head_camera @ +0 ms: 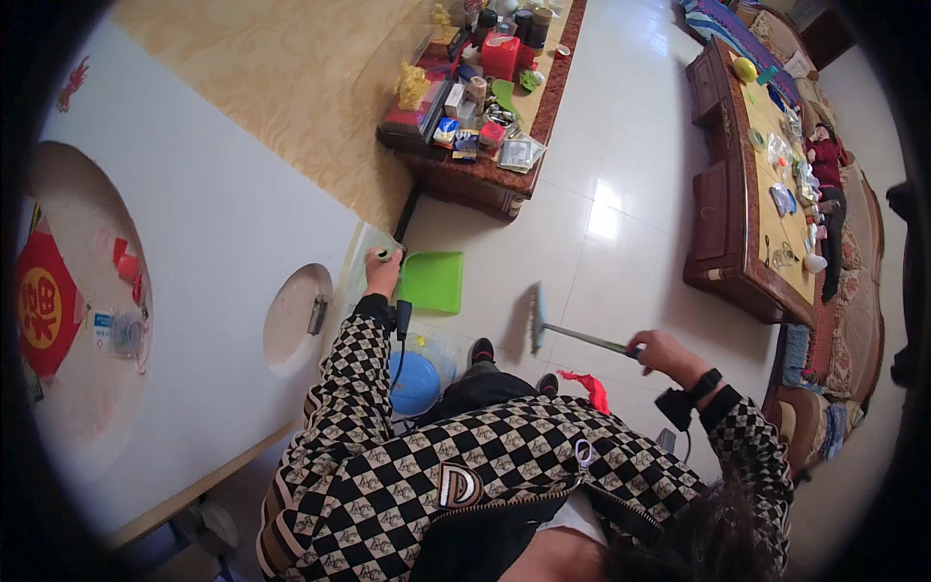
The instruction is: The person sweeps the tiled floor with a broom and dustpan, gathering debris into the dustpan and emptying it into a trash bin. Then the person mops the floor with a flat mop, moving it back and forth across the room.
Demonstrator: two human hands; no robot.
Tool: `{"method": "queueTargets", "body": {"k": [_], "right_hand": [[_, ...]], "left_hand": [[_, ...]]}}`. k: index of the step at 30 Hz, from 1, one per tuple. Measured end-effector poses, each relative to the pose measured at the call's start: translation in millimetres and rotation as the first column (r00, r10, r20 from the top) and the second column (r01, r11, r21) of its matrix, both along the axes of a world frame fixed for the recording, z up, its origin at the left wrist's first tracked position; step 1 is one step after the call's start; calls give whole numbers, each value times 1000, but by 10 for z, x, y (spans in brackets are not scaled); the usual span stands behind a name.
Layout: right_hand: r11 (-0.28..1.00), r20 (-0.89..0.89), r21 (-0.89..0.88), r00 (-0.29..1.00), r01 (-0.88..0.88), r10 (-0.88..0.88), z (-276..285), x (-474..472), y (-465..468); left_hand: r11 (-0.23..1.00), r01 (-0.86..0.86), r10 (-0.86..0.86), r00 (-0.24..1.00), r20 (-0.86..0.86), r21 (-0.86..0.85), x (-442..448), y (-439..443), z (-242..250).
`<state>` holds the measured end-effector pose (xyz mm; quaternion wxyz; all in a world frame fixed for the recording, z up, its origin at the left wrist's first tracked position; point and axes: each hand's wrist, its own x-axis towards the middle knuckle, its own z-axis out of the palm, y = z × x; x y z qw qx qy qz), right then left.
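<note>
My left hand (382, 273) is closed around the upper end of a dustpan handle (383, 254), beside the white wall. Below it shows the bright green pan of the dustpan (432, 282), over the tiled floor. My right hand (669, 355) grips the dark end of a broom handle (593, 340), which slants away to the left. The broom head (537, 319), with pale bluish bristles, is at the floor ahead of my shoes (481, 351). Whether its bristles touch the tiles I cannot tell.
A blue-lidded bucket (414, 382) stands by my left leg. Ahead is a cabinet (465, 182) crowded with boxes and gold figurines. To the right, a long wooden table (734, 240) holds bags and a yellow-green fruit (744, 69); behind it a person (828, 182) lies on a sofa (854, 291).
</note>
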<state>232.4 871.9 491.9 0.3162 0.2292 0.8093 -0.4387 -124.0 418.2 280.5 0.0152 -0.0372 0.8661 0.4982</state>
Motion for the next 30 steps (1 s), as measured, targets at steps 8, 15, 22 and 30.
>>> {"method": "queueTargets", "body": {"k": [8,15,22,30], "right_hand": [[942,-260,-303,964,-145,65,-249,-1392,-1158],[802,-570,-206,735,-561,367,-93,-2025,-1828],[848,-268,-513,913,136,-309,-250,-1586,-783],[701,42,-308,745,644,-666,-716,-627,50]], "left_hand": [[917,378,-364,666,651,126,788,366,335],[582,792,-797,509,-326,-186,1017,859,190],[884,-213,49,927,372,416,718,-543,480],[928,-63,-158,825,542,366,-242,-516,407]]}}
